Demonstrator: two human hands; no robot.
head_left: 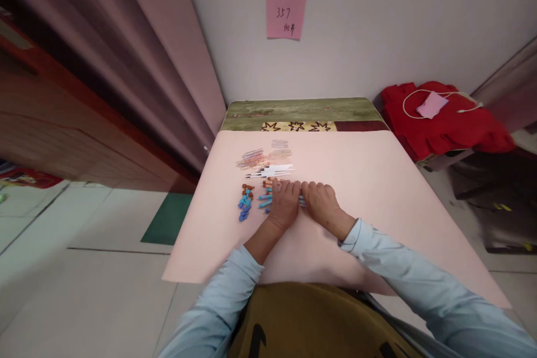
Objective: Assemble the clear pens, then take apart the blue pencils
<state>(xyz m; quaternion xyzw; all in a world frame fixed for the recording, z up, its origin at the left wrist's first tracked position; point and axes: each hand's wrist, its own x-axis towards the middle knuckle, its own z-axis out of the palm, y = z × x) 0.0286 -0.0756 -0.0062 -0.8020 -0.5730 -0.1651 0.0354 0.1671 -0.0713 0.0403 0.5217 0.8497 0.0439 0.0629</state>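
My left hand (pixel 286 201) and my right hand (pixel 322 200) rest side by side on the pale pink table cover, fingers curled down over a group of slim pen barrels. Light blue barrels (pixel 265 201) poke out to the left of my left hand, with orange-brown ones (pixel 267 184) just above them. Ends of light blue barrels (pixel 302 200) show between the hands; the rest is hidden under my fingers. Left of the barrels lies a small heap of brown, light blue and dark blue caps (pixel 244 202).
Beyond my hands lie white thin tubes with dark tips (pixel 272 171), a spread of clear and reddish slender pieces (pixel 251 159) and a few pale sticks (pixel 279 144). A red cloth (pixel 444 123) with a white cable stands right. A wooden panel (pixel 104 123) borders the left.
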